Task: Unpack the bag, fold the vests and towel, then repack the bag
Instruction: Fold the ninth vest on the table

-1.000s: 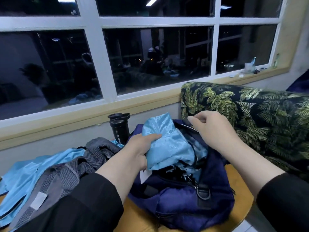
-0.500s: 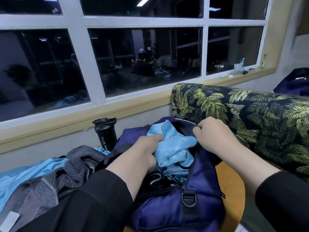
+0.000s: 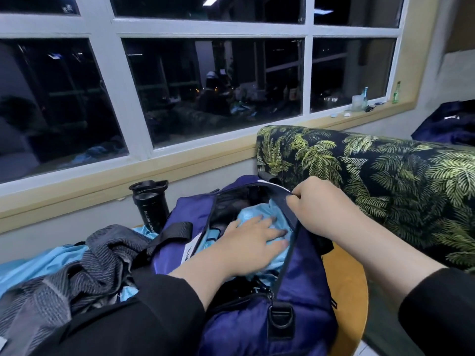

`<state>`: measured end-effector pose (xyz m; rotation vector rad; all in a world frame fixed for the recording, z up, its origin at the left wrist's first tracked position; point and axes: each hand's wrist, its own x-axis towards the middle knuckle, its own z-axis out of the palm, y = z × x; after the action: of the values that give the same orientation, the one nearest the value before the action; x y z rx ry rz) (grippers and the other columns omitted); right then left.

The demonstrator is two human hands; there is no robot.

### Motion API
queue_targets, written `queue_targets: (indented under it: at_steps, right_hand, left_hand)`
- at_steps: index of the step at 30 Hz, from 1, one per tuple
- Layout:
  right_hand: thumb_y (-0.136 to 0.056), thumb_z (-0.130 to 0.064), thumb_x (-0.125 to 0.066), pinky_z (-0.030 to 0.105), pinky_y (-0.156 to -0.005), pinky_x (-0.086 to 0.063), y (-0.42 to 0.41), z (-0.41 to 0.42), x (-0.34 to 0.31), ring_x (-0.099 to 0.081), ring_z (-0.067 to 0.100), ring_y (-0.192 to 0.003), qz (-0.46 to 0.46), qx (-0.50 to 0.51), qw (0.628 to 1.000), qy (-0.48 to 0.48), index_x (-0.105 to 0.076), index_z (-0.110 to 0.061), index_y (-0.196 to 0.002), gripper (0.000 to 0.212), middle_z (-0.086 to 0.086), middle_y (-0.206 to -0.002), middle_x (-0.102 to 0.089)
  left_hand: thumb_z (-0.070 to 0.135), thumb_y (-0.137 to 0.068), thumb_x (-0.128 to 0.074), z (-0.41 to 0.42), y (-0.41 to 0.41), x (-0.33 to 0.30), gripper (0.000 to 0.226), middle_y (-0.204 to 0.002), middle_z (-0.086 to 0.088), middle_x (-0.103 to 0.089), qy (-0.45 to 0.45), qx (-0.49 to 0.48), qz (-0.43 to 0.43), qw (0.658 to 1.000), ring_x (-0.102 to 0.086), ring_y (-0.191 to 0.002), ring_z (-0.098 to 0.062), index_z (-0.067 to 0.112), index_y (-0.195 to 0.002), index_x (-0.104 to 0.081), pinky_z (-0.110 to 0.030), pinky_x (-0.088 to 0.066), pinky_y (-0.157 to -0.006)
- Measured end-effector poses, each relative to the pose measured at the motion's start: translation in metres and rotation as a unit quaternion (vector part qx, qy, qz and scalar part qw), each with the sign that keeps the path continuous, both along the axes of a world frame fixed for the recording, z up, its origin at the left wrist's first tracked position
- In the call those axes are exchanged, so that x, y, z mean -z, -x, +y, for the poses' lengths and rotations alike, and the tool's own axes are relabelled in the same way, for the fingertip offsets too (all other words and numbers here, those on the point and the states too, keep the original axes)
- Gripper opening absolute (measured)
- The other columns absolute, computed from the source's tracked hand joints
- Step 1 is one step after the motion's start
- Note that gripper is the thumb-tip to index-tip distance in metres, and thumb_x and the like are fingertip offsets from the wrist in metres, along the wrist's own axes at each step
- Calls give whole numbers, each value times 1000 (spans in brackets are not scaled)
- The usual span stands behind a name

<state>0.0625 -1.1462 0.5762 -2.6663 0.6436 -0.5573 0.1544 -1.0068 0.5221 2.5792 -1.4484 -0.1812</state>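
A navy blue bag lies open on a round wooden table. Inside its mouth sits a light blue vest. My left hand lies flat on that vest with fingers stretched, pressing it down into the bag. My right hand pinches the bag's far opening edge and holds it up and apart. To the left, a grey striped towel is bunched on top of another light blue vest.
A black sport bottle stands behind the bag by the wall. A sofa with a palm-leaf print runs along the right. Small bottles and a cup stand on the window sill. Another dark blue bag sits far right.
My left hand went from gripping the light blue vest above the bag to pressing it flat inside. My right hand kept hold of the bag's edge and pulled it wider.
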Motion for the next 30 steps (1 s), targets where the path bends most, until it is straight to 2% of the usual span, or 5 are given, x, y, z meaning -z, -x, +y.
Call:
queue_targets:
  at_steps: [4, 8, 12, 18, 30]
  right_hand:
    - [-93, -30, -53, 35, -63, -39, -1, 7, 3, -53, 37, -72, 8, -13, 999, 30, -48, -14, -67, 31, 6, -65, -49]
    - [-90, -28, -56, 36, -63, -42, 1, 9, 13, -56, 37, -75, 39, -26, 998, 40, -52, -17, -68, 25, 4, -66, -51]
    - [-94, -32, -54, 36, -65, -48, 6, 9, 16, -58, 33, -75, 36, -27, 999, 26, -62, -16, -69, 31, 2, -65, -56]
    - [-99, -49, -48, 47, -87, -52, 7, 27, 8, -59, 29, -100, -80, -49, 993, 69, -73, -23, -102, 36, 2, -100, -58]
    - [-100, -27, -58, 30, -77, -48, -49, 309, 91, -59, 8, -86, -171, -354, 909, -135, -69, -25, -88, 17, -13, -90, -59]
  left_hand:
    - [59, -86, -15, -18, 9, 7, 71, -167, 2, -20, -56, -58, -27, 996, -11, -155, -25, 41, -149, -43, -61, -16, -119]
    - [32, -104, -30, -22, 14, -6, 46, -157, -6, -40, -82, -75, 46, 993, -27, -148, -35, 19, -142, -51, -62, -21, -118]
    - [19, -102, -40, 7, 7, -27, 36, -135, -6, -64, 87, -110, 43, 989, -55, -125, -28, 16, -128, -65, -40, -46, -104]
    - [32, -103, -51, 83, -2, -47, 29, -120, 8, -72, 321, -207, 5, 924, -63, -112, -13, 26, -125, -68, -24, -45, -89]
    - [29, -101, -55, 331, 6, 44, 20, -109, 9, -70, 331, -390, -79, 856, -60, -105, -10, 24, -112, -71, -30, -47, -91]
